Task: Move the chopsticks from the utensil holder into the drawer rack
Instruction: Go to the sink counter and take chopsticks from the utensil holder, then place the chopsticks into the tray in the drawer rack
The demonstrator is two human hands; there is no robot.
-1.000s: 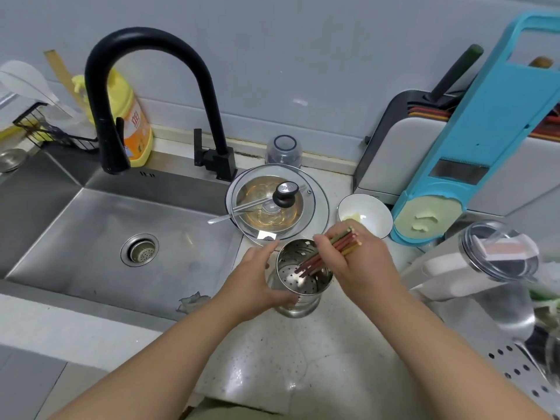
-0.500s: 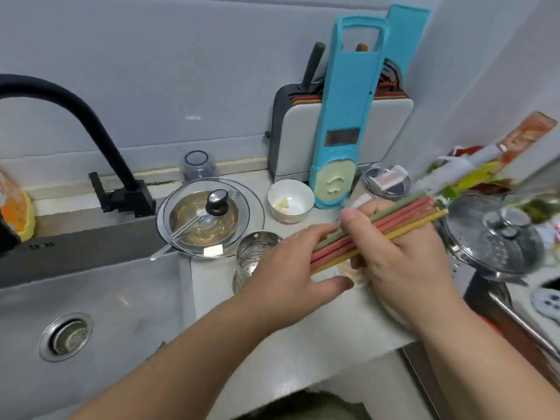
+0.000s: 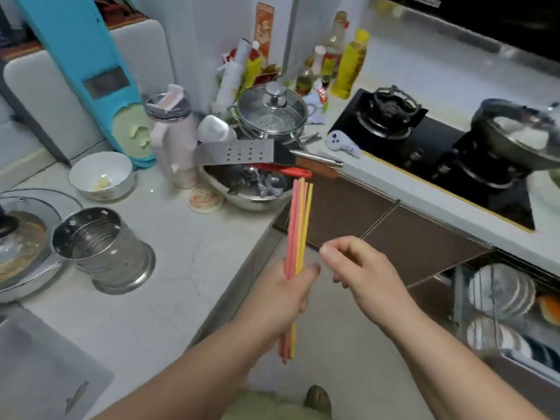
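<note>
Several chopsticks (image 3: pixel 298 225) upright in left hand (image 3: pixel 291 294) fist, off table (image 3: pixel 188 253) edge. Right hand (image 3: pixel 360 268) beside, fingers loosely curled, holding nothing. Metal holder (image 3: pixel 103 247) on table, drawer rack (image 3: pixel 509 310) at right.

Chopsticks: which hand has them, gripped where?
Left hand holds the chopsticks around their lower-middle shafts, both ends sticking out. Right hand holds nothing.

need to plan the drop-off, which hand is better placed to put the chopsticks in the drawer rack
Left. The left hand already grips the chopsticks; the right hand is empty, though nearer the open drawer rack.
</note>
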